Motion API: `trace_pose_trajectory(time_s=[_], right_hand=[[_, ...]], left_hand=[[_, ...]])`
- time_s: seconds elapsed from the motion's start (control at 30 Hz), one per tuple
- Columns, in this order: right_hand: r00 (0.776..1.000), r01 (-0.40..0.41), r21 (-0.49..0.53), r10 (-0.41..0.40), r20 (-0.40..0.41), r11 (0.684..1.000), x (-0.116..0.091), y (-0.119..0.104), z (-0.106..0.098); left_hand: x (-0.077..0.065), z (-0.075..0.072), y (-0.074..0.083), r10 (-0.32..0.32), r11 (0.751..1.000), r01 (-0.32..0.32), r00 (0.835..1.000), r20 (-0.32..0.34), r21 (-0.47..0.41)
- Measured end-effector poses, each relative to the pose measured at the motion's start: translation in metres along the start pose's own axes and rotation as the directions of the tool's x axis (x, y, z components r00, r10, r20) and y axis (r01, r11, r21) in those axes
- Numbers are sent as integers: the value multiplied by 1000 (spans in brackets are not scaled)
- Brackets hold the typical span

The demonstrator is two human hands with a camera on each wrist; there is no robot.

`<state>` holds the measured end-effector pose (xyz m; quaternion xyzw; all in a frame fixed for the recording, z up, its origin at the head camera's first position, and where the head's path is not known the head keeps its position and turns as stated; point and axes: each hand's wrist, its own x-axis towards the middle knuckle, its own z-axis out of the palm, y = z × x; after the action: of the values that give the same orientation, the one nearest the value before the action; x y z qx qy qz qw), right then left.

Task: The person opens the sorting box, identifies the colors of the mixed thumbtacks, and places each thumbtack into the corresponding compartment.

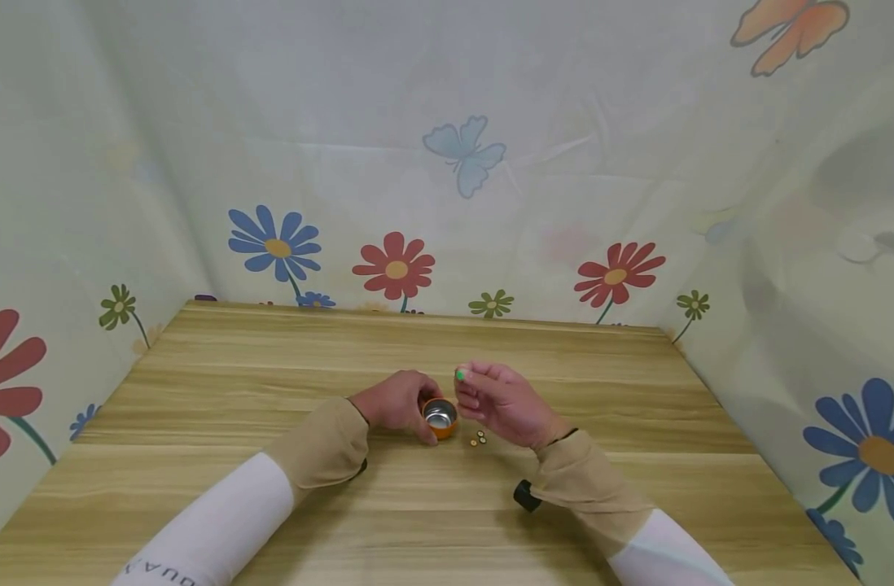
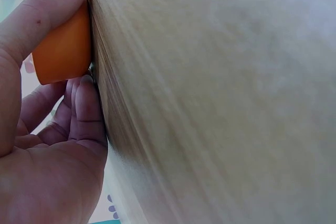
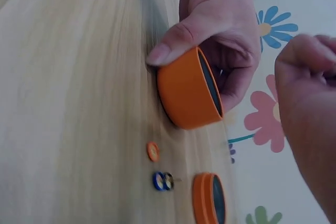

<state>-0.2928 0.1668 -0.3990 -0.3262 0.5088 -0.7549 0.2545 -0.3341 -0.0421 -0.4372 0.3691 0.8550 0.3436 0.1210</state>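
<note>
A small orange cup [image 1: 450,430] with a shiny metal inside stands upright on the wooden table. My left hand [image 1: 401,403] grips it from the left, thumb at the near side and fingers round the back. The left wrist view shows the thumb against the cup's orange wall [image 2: 65,48]. Just right of the cup and above the table, my right hand [image 1: 501,400] pinches a small green round piece [image 1: 460,375] between thumb and fingertips. Several small ring-like pieces lie near the cup: an orange one [image 3: 153,151], a blue one [image 3: 159,181] and a dark one [image 3: 168,181].
An orange lid-like round piece [image 3: 202,199] with a dark inside rests on the table beyond the small rings; the right hand hides it in the head view. Flower-printed cloth [image 1: 344,187] hangs behind the table [image 1: 271,350] and along both sides.
</note>
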Motion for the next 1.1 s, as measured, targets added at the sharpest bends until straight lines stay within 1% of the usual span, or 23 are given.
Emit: trace_pose_trajectory(time_s=[0.07,0.1,0.17,0.23,0.33,0.4,0.5,0.57,0.67,0.83,0.93,1.0,1.03,1.1], right_hand=[[999,-18,-130,11,-52,991,1,1,-4],[997,-31,-206,14,-81,978,1,1,-6],[990,-67,-339,21,-138,938,1,2,-9],[984,-103,-458,24,-176,883,2,2,-10],[981,-134,-609,18,-192,782,4,0,-9],[982,-136,-710,1,-187,691,5,0,-9],[984,-133,-835,-29,-175,534,8,1,-7],[985,-133,-886,-42,-168,444,10,2,-7],[987,-132,-934,-39,-153,331,12,4,-6],[994,-108,-982,-15,-111,157,17,7,-5],[997,-78,-995,8,-78,60,19,10,-5],[998,-56,-998,22,-56,4,21,12,-4],[999,-46,-999,28,-46,-19,21,12,-4],[999,-24,-998,34,-26,-56,22,14,-4]], left_hand=[[0,0,0,7,1000,-7,1000,-1,3],[0,0,0,9,1000,-9,1000,-1,5],[0,0,-1,12,1000,-12,1000,2,10],[1,0,-2,13,1000,-13,1000,4,15],[1,0,-3,6,1000,-6,1000,7,19],[2,1,-5,-1,1000,0,1000,7,21],[4,1,-7,-8,1000,8,1000,9,29],[4,1,-8,-12,999,11,1000,9,39],[5,1,-8,-9,999,9,1000,9,50],[4,0,-5,-12,998,12,1000,8,58],[2,-1,-2,-17,998,17,1000,8,52],[1,-1,-1,-13,998,13,1000,7,57],[1,-1,-1,-9,998,9,1000,7,62],[1,-1,-1,-2,997,1,1000,7,72]])
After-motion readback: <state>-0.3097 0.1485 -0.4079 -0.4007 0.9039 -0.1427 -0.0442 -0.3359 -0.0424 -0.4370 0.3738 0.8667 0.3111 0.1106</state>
